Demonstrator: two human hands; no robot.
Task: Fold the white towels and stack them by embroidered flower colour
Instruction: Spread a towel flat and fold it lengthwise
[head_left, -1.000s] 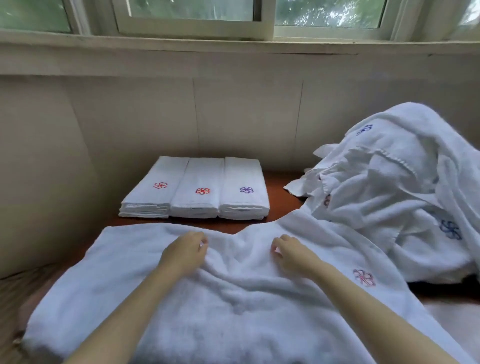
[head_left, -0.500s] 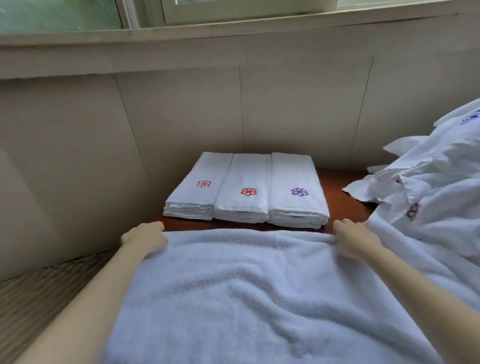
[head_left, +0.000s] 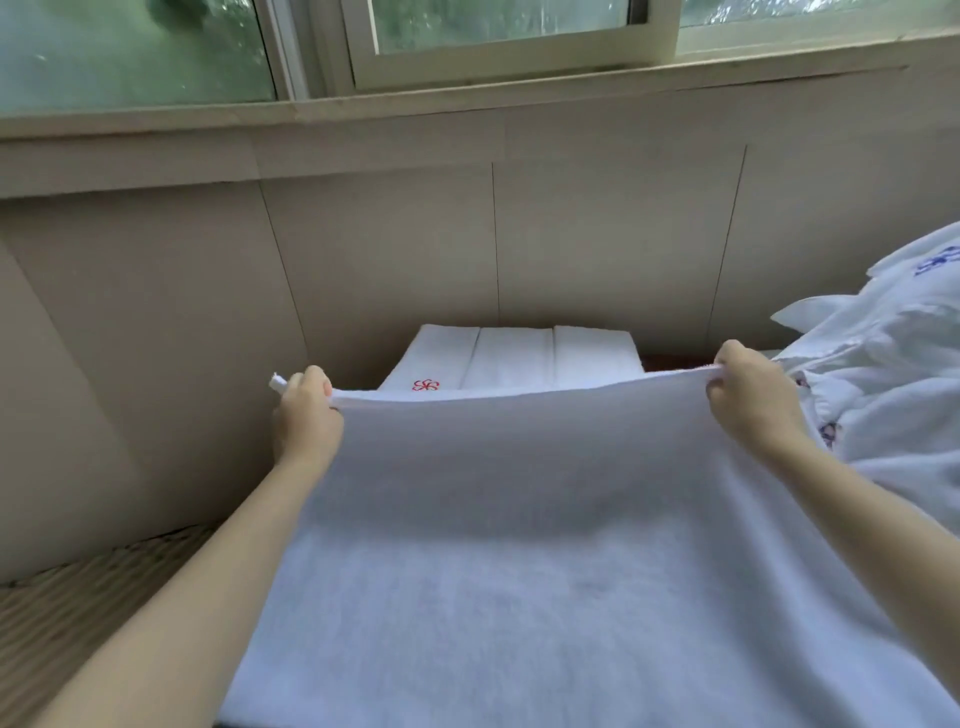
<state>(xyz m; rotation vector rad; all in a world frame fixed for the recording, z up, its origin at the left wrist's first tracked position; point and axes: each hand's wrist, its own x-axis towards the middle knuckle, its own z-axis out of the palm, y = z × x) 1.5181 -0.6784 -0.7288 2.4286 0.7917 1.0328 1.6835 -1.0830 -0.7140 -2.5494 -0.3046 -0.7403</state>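
A white towel (head_left: 545, 519), soft and limp, is held up by its far corners in front of three folded stacks (head_left: 519, 358); each corner is pinched by the left hand (head_left: 306, 410) and right hand (head_left: 748, 400), judged the surest hold. Unfolded towels (head_left: 893, 374) are heaped alongside.

Plain white, shading bluish-grey, across the spread towel (head_left: 519, 545). White again on the folded stacks (head_left: 514, 358), with a red embroidered flower (head_left: 426, 385) on the leftmost. White on the loose pile (head_left: 893, 364), marked with blue stitching (head_left: 939, 260) and perhaps a purple-red flower (head_left: 829, 432), too blurred to call. Beige on the wall panels (head_left: 389, 249); brown-and-tan ribbing on the woven mat (head_left: 78, 613).
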